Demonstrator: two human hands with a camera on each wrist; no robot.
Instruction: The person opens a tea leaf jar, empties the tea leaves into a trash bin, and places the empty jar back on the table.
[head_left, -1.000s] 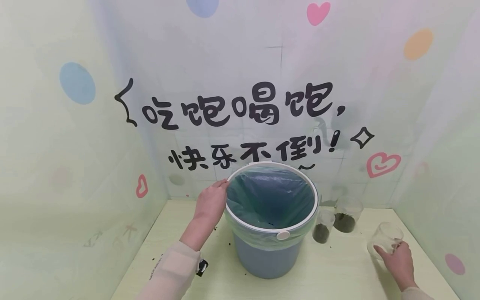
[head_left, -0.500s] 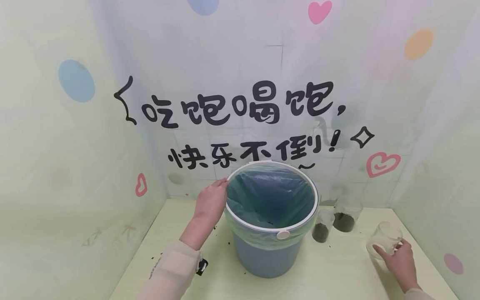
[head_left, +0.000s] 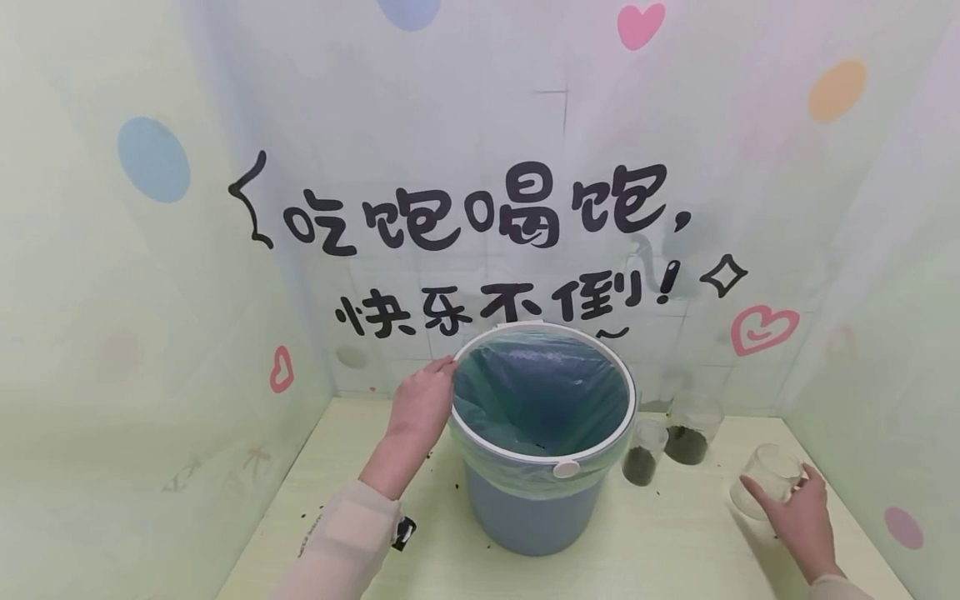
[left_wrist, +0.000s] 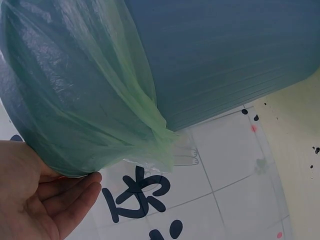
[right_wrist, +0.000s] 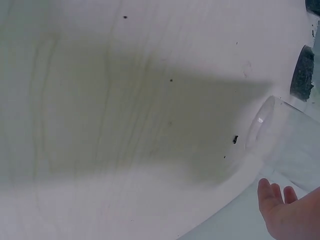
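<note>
A blue-grey trash can (head_left: 536, 521) stands on the table, lined with a thin green trash bag (head_left: 480, 467) under a white rim ring (head_left: 633, 396). My left hand (head_left: 422, 406) holds the can's rim at its left side. In the left wrist view its fingers (left_wrist: 75, 200) lie against the bagged edge, the thumb hidden. At the right, a clear glass jar (head_left: 763, 483) stands upright on the table. My right hand (head_left: 804, 517) is spread around it, thumb on the near side. In the right wrist view, the visible fingers (right_wrist: 272, 200) appear slightly apart from the glass.
Two clear containers with dark grains, a narrow one (head_left: 641, 462) and a wider one (head_left: 690, 442), stand right of the can. Dark crumbs lie scattered on the pale table (head_left: 675, 542). A small black-and-white object (head_left: 404, 533) lies beside the left sleeve. Printed curtains (head_left: 465, 125) enclose the table.
My right thumb and fingers have spread wider around the glass jar, which has shifted very slightly left in view. The left hand and the trash can have stayed in place.
</note>
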